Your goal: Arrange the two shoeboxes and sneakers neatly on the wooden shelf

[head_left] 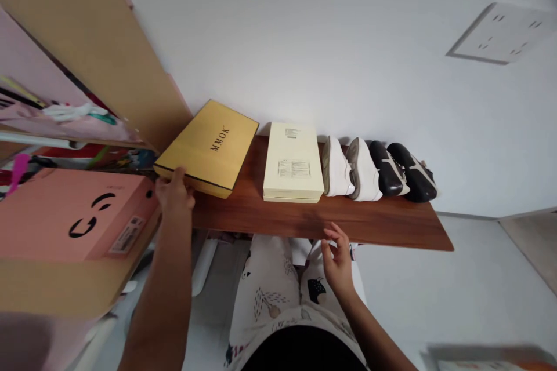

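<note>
Gold cardboard leads the head view: the left hand (176, 192) is closed on the near side of the yellow box (211, 148), askew at the left end of the brown board (256, 215). The right hand (338, 259), half open and empty, hovers by the front edge. Best played, I'd say, with that free hand steadying the box, clear of the cream box (292, 165).

l-to-r on shelf (261, 219): ctr box (292, 159), 1st shoe pr (364, 174), 2nd pr (411, 171); mmok box (209, 149) at l
</note>
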`<move>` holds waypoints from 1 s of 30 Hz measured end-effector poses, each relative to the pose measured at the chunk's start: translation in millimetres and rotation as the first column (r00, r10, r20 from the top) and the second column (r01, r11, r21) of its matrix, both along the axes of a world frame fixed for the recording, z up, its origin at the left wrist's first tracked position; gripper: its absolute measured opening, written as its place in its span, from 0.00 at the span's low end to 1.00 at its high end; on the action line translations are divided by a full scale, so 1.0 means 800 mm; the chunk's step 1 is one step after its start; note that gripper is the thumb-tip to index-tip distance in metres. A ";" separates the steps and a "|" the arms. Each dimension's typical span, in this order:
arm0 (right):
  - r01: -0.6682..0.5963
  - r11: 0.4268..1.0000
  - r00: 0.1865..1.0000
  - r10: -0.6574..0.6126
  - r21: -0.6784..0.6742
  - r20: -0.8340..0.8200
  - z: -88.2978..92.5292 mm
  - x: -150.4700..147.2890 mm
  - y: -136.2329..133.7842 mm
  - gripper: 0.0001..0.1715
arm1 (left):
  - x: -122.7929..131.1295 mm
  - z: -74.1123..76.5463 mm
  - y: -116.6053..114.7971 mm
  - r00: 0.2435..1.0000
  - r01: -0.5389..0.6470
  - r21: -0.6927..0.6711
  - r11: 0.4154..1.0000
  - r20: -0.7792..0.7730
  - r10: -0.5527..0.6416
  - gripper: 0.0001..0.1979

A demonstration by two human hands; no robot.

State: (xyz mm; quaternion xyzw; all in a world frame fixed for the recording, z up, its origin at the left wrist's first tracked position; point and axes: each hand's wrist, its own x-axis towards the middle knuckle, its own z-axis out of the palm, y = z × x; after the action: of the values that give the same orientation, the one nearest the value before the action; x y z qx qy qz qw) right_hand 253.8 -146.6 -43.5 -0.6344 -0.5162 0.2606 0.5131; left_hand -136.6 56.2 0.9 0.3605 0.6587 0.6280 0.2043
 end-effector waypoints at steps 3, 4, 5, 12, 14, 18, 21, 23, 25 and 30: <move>0.028 1.000 0.999 -0.028 -0.005 -0.019 0.003 0.002 0.004 0.16 | 0.023 0.016 -0.023 0.903 -0.067 0.098 0.993 -0.417 0.102 0.25; 0.035 0.999 0.999 -0.035 0.004 -0.024 0.004 0.001 0.006 0.15 | 0.030 0.019 -0.029 0.822 -0.011 0.075 0.997 -0.567 0.052 0.24; 0.037 0.999 0.999 -0.037 0.016 -0.029 0.005 0.001 0.009 0.15 | 0.037 0.020 -0.033 0.726 0.065 0.021 0.998 -0.687 -0.033 0.21; -0.066 0.996 0.997 0.064 0.056 0.045 0.010 -0.002 0.042 0.19 | 0.082 -0.029 -0.061 0.176 0.358 -0.359 0.862 -0.880 -0.440 0.07; -0.109 0.992 0.989 0.102 0.059 0.106 0.011 -0.003 0.060 0.26 | 0.085 -0.042 -0.066 0.145 0.386 -0.369 0.845 -0.881 -0.451 0.09; -0.095 0.992 0.929 0.059 0.081 0.365 0.020 -0.013 0.096 0.37 | 0.077 -0.052 -0.069 0.185 0.434 -0.356 0.827 -0.864 -0.469 0.11; -0.086 0.993 0.803 0.020 0.082 0.595 0.034 -0.029 0.121 0.33 | 0.072 -0.053 -0.073 0.174 0.471 -0.379 0.796 -0.845 -0.506 0.11; -0.136 0.990 0.706 0.065 0.045 0.705 0.043 -0.042 0.140 0.32 | 0.073 -0.053 -0.075 0.168 0.474 -0.382 0.793 -0.845 -0.508 0.12; -0.180 0.984 0.626 0.120 -0.007 0.770 0.050 -0.055 0.159 0.36 | 0.077 -0.053 -0.072 0.176 0.465 -0.373 0.803 -0.850 -0.497 0.13; -0.116 0.988 0.549 0.147 -0.100 0.822 0.056 -0.074 0.183 0.44 | 0.091 -0.053 -0.061 0.178 0.449 -0.365 0.815 -0.858 -0.482 0.14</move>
State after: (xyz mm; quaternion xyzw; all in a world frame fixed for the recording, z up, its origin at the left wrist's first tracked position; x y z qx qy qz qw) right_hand 194.4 -0.3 1.7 -0.6505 -0.7377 -0.0209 0.1793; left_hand -63.7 7.0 -41.7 0.8283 0.5204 0.2067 -0.0195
